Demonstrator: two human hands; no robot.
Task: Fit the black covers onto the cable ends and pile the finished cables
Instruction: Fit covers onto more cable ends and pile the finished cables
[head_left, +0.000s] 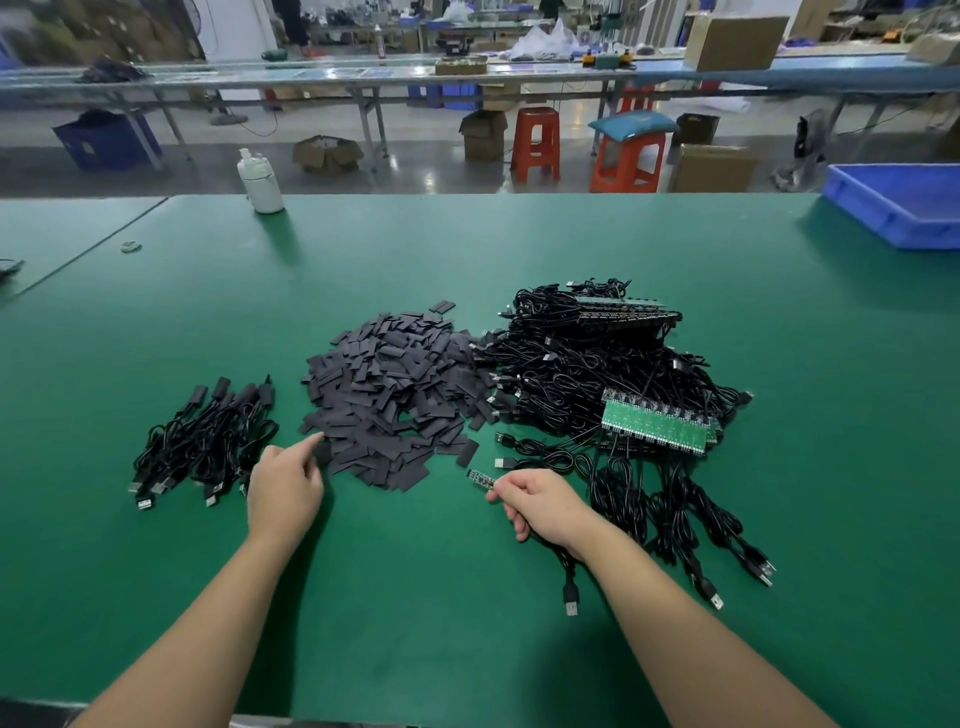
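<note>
A heap of flat black covers (395, 395) lies in the middle of the green table (467, 623). My left hand (283, 488) reaches its near left edge and pinches one black cover (323, 453) between thumb and forefinger. My right hand (540, 504) grips a black cable (569, 587) near its end, whose small green circuit board (480, 479) sticks out past the fingers toward the heap. The cable's USB plug hangs below my wrist. A pile of finished cables (208, 441) with covers fitted lies to the left.
A big tangle of bare cables (597, 374) with a strip of green boards (654, 423) sits right of the heap. A white bottle (261, 184) stands at the far edge, and a blue bin (898, 202) at the far right.
</note>
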